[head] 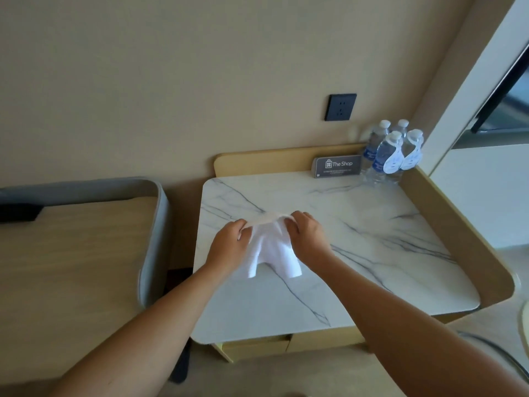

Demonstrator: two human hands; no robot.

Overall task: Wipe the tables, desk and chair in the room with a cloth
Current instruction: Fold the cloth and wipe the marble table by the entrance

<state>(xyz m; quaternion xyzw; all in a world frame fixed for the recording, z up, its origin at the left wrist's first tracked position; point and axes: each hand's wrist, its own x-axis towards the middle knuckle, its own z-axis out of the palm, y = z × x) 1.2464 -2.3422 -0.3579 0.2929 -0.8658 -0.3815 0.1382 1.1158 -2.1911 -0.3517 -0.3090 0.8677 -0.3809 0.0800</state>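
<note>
A white cloth (272, 250) hangs between my two hands above the middle of the marble-topped table (372, 224). My left hand (229, 242) grips the cloth's upper left part. My right hand (306, 236) grips its upper right part. The cloth's two lower ends droop down, just above or touching the tabletop. The table has a beige raised rim along its back and right sides.
Several water bottles (389, 153) stand in the table's back right corner beside a grey "The Shop" sign (337, 166). A black wall socket (340, 107) sits above. A beige bench with a grey padded rim (154, 239) stands at the left.
</note>
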